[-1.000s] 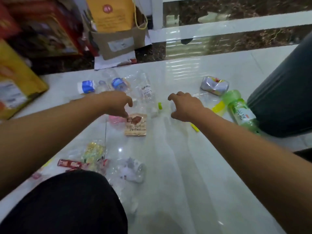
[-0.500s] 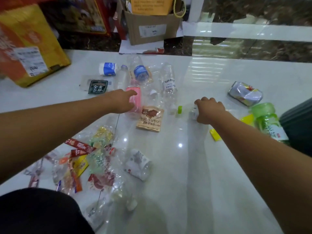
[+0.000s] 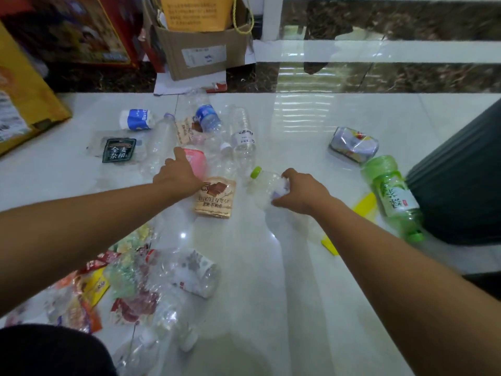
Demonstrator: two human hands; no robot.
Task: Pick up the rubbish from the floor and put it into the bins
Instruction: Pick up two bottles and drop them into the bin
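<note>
Rubbish lies scattered over the white tiled floor. My right hand is closed around a clear plastic bottle with a lime-green cap, which lies on its side. My left hand rests on a pink packet, fingers spread over it, just left of a brown chocolate wrapper. Beyond my hands lie several clear bottles and a blue-labelled bottle. A dark bin stands at the right edge, only partly in view.
A green tea bottle and a crushed can lie near the dark bin. Wrappers and crumpled bottles pile up at lower left. A cardboard box, a yellow box and a black wrapper are farther back.
Both hands reached forward. The right hand closed around the green-capped bottle, and the left hand came down on the pink packet. The view tilted up.
</note>
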